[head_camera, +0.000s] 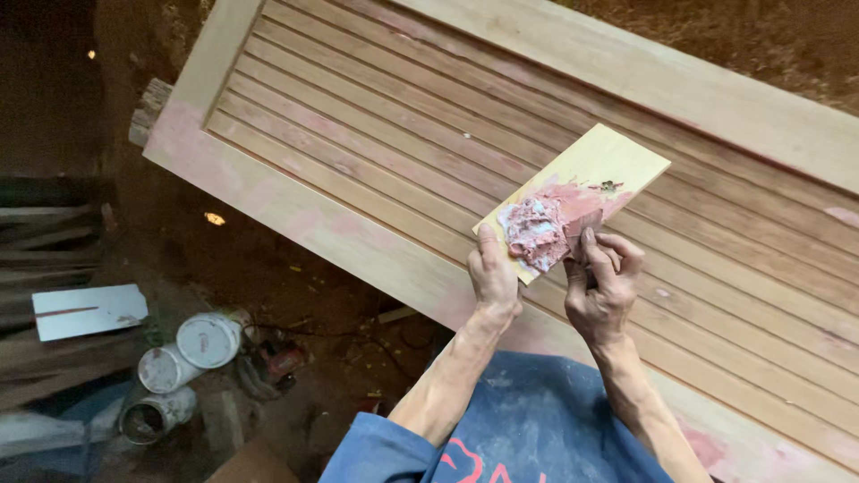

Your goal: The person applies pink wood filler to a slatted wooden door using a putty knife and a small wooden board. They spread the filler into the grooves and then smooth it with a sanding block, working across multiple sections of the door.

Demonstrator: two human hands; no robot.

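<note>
**Filler board held over the slatted door**

Your left hand (pixel 493 273) has its grip closed on the lower corner of a small wooden board (pixel 586 183), thumb on top near the edge, so the board sits tilted and face-up like a palette. That keeps the pink and grey filler paste (pixel 544 228) heaped at the near end, close to your other hand.

Your right hand (pixel 601 279) has its grip pinched narrow on something small at the edge of the paste, probably a scraper, though the tool itself is mostly hidden by your fingers. The fingertips touch the board's near edge just beside the heap, a placing that suits working the paste or lifting some.

You hold the board just above a large slatted wooden door (pixel 376 134) that lies flat and slants across the view. Pink smears on its frame match the paste.

Beyond the door's edge, on the dirt floor (pixel 295 277) at your left, lie three round tins (pixel 183 358), tipped together, and a white panel (pixel 89 310) resting on dark planks. Your blue clothing (pixel 528 429) shows at the bottom.
</note>
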